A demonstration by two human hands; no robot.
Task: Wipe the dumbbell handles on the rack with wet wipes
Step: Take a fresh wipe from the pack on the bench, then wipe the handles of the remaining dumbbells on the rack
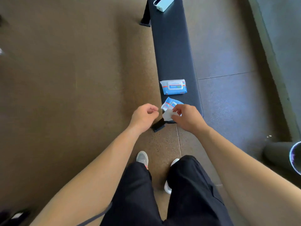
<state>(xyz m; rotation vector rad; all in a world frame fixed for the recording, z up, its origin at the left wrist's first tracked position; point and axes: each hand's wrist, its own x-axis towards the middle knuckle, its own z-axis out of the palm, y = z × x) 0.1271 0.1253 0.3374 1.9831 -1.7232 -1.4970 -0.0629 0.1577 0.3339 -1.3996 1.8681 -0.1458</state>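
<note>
The brown speckled floor (65, 79) fills most of the view. A long dark padded worktop (172, 46) runs from 12 o'clock down to just right of centre. Both bare forearms reach in from 7 and 5 o'clock and meet at the worktop's near end.

On the worktop, toward 1 o'clock from the hands, lies a blue-and-white wet wipe pack (174, 86) with its lid closed. A second pack (169, 104) lies just nearer, partly hidden by the right hand (187, 118). That hand is palm down, and its fingers (176, 110) are curled to pinch a white wet wipe (167, 115), which sits at the second pack's near edge.

The left hand (144, 115) hangs at 9 o'clock of the wipe, just apart from it. Its fingers (153, 110) are curled in with the thumb against the forefinger, and nothing shows in them.

A pale blue device (163, 3) rests at the worktop's far end.
</note>
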